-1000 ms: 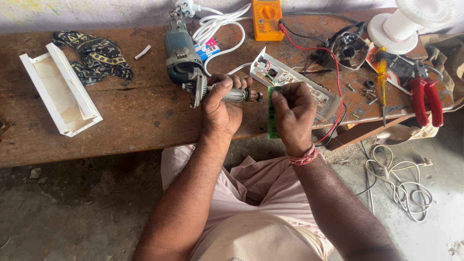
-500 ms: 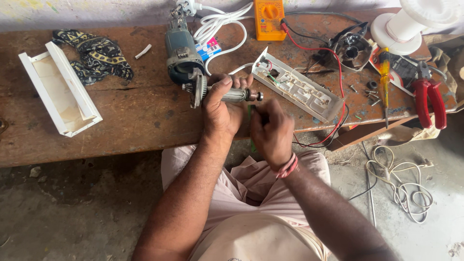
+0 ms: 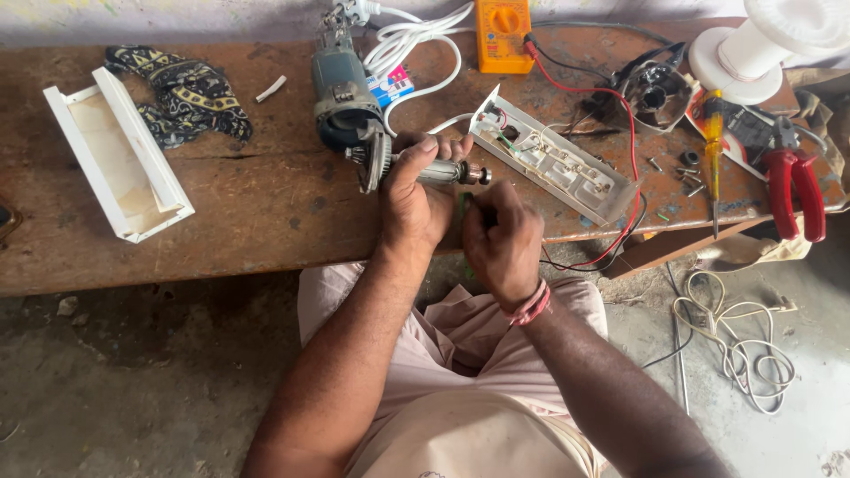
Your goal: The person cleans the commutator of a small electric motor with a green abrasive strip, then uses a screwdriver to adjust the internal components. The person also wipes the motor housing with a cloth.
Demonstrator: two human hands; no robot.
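Fingers of the left hand [image 3: 414, 196] are wrapped around the motor armature [image 3: 434, 171]; right hand [image 3: 501, 237] fingers are pinched on a green tool [image 3: 462, 211]. Judged heavy and rigid, the armature is best gripped by its core, over the counter [image 3: 266, 204].

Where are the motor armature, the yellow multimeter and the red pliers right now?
Motor armature [image 3: 447, 172], head view: on its metal core, showing past the left hand's fingers.
Yellow multimeter [image 3: 503, 34], head view: on its front face by the dial.
Red pliers [image 3: 794, 188], head view: on the red handles.

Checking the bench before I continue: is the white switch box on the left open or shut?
Open. The white box lies with its hollow inside facing up, with no cover on it.
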